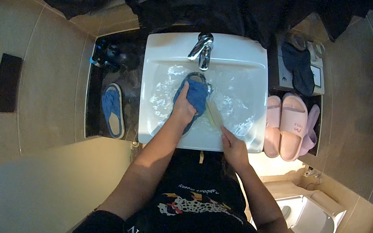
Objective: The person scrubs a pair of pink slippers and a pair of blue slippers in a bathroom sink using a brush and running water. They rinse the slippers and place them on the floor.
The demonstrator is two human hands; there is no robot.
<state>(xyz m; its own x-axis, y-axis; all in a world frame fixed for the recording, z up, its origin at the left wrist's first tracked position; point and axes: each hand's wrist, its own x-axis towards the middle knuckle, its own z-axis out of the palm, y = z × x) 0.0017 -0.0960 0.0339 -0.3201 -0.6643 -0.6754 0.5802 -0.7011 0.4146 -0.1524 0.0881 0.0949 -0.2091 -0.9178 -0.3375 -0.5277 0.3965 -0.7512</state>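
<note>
My left hand [185, 107] grips a blue fabric slipper [196, 94] over the white washbasin [147, 83], its thumb lying along the slipper's upper. The slipper's toe end points toward the chrome faucet [203, 50]. In my right hand [234, 148] is the handle end of a pale brush [214, 113], whose head reaches to the slipper's right side. Whether the bristles touch the slipper I cannot tell. Rippling water covers the bottom of the basin. A matching blue slipper [113, 109] rests on the dark counter [133, 99] left of the basin.
Right of the basin stand pink slide sandals [292, 127] and a lilac one [311, 133]. Behind them, a dark sock-shaped item [301, 71] lies on a white box [286, 78]. Dark bottles [106, 53] occupy the counter's left back. A toilet [315, 223] is at lower right.
</note>
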